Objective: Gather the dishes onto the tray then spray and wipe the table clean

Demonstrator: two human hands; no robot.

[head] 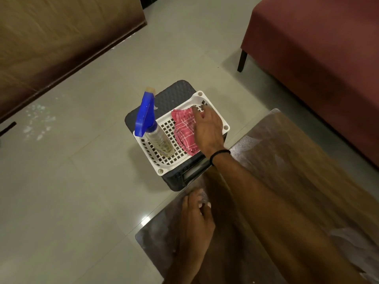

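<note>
Reaching into the white basket (180, 163), the right hand (207, 130) is spread over the pink cloth (183, 130) — grip open, nothing held. The spray bottle (160, 140) stands alongside; the left hand (194, 220) is rested open on the desk (297, 152). Supplies are judged half-fetched — the cloth must next be pinched.

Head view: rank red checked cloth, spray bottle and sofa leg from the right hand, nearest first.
1. Red checked cloth: directly under the right hand.
2. Spray bottle: left end of the white basket.
3. Sofa leg: floor beyond, upper right.
</note>
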